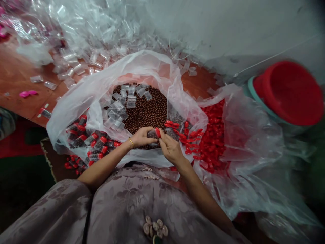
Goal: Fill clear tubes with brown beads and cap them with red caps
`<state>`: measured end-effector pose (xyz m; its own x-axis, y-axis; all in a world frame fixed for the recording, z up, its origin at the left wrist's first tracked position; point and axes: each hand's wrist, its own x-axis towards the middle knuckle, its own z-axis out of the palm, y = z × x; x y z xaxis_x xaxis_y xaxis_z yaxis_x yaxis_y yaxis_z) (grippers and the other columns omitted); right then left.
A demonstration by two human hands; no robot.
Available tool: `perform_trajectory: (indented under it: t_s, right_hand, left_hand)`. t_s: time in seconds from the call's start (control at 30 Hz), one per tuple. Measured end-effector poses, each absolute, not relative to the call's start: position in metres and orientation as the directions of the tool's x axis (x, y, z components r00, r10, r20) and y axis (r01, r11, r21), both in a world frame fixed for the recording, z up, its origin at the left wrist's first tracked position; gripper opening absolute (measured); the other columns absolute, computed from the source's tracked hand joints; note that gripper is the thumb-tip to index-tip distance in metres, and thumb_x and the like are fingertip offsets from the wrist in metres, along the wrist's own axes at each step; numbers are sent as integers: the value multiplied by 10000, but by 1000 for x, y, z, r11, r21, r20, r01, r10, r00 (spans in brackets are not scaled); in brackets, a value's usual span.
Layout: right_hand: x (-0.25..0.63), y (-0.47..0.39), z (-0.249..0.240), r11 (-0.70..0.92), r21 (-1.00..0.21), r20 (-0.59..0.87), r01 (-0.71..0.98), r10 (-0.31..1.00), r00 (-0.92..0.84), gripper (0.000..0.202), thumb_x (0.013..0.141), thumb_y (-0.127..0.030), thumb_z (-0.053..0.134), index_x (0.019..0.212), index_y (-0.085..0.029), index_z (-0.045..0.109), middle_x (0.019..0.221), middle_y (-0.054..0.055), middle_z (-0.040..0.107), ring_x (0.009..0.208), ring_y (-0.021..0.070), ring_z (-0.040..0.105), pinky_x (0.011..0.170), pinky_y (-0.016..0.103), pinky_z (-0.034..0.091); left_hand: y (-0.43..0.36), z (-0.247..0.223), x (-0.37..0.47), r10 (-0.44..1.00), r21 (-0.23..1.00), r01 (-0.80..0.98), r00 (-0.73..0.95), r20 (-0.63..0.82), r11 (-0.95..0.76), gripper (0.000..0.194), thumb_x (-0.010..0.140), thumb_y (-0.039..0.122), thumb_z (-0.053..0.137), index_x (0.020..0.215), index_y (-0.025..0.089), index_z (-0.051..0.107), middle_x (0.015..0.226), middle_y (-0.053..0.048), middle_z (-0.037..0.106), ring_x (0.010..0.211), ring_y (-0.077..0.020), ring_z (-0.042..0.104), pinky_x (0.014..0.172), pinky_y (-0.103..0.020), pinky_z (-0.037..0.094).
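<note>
My left hand (142, 137) is closed around a small clear plastic container (151, 134) filled with dark brown balls. At the container's right end sits a red cap (157, 132), which the fingers of my right hand (170, 146) pinch. Both hands are over an open white plastic bag (76, 84) holding loose brown balls (149, 113). Empty clear containers (118, 113) lie on the balls' left part. Loose red caps (190, 137) are just right of my right hand. Filled, red-capped containers (98, 144) are heaped left of my left hand.
A second plastic bag (251, 135) full of red caps (212, 139) lies to the right. Many empty clear containers (93, 57) are piled at the back of the orange-brown table (15, 81). A red bucket (291, 95) stands at the far right, by the pale wall (228, 30).
</note>
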<state>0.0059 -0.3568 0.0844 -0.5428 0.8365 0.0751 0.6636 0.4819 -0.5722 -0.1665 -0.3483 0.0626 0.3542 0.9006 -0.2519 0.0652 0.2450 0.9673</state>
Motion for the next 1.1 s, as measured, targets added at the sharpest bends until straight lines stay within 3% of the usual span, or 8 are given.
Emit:
perform_trajectory:
  t_s: [0.17, 0.3, 0.4, 0.53, 0.7, 0.9, 1.0, 1.1]
  right_hand:
    - [3, -361, 91, 432, -550, -7, 715, 854, -521, 449, 874, -285, 329, 1262, -124, 489, 866, 109, 664, 779, 190, 615, 708, 305, 491]
    - [4, -354, 99, 347, -623, -2, 701, 896, -445, 383, 858, -391, 380, 1002, -177, 663, 772, 83, 675, 681, 167, 604, 676, 281, 469]
    - [0, -347, 99, 214, -726, -5, 654, 949, -316, 460, 869, -479, 305, 845, -195, 665, 648, 49, 622, 625, 151, 568, 677, 280, 458]
    - [-14, -341, 91, -100, -909, -186, 404, 966, -179, 534, 877, -535, 189, 1072, -199, 555, 651, -1, 543, 588, 118, 520, 629, 249, 461]
    - [-25, -343, 89, -372, -910, -413, 184, 848, -330, 574, 845, -551, 289, 1329, -249, 355, 947, 17, 564, 723, 111, 554, 680, 247, 482]
    - [-29, -347, 90, -331, -903, -414, 273, 837, -358, 555, 848, -553, 300, 1311, -270, 413, 1023, 32, 583, 860, 139, 557, 836, 300, 456]
    - [-31, -341, 98, -413, -886, -464, 210, 786, -409, 656, 860, -580, 65, 1336, -254, 377, 984, 51, 617, 889, 154, 586, 810, 306, 477]
    - [-30, -337, 110, -396, -901, -432, 178, 780, -453, 769, 830, -571, -104, 1344, -238, 362, 1058, 67, 608, 992, 155, 574, 856, 304, 463]
  left_hand:
    - [-350, 60, -168, 896, 944, 278, 352, -272, 178, 261, 620, 345, 596, 750, 121, 561, 632, 36, 484, 574, -72, 407, 551, -189, 332]
    - [-346, 72, -170, 860, 876, 481, 426, -280, 47, 160, 586, 281, 589, 652, 139, 560, 526, 60, 449, 488, -58, 363, 485, -184, 267]
    - [-346, 83, -168, 835, 860, 508, 494, -242, -51, 119, 568, 251, 586, 620, 146, 566, 507, 56, 454, 473, -63, 377, 482, -191, 262]
    - [-352, 91, -160, 828, 793, 594, 508, -236, -138, 134, 577, 259, 589, 668, 161, 600, 536, 24, 512, 495, -99, 452, 510, -212, 309]
    - [-366, 94, -153, 827, 702, 687, 497, -262, -189, 220, 614, 297, 569, 786, 174, 627, 676, -41, 605, 614, -180, 563, 577, -260, 388]
    - [-371, 93, -156, 812, 705, 697, 483, -327, -130, 189, 593, 264, 580, 749, 163, 612, 646, -38, 582, 618, -181, 550, 592, -273, 406]
    - [-365, 92, -155, 828, 804, 581, 510, -236, -129, 107, 561, 230, 584, 644, 164, 568, 616, -16, 541, 626, -157, 502, 598, -262, 395]
    - [-358, 92, -152, 844, 881, 443, 526, -105, -167, 77, 533, 184, 579, 548, 167, 505, 574, 7, 487, 639, -135, 459, 647, -257, 396]
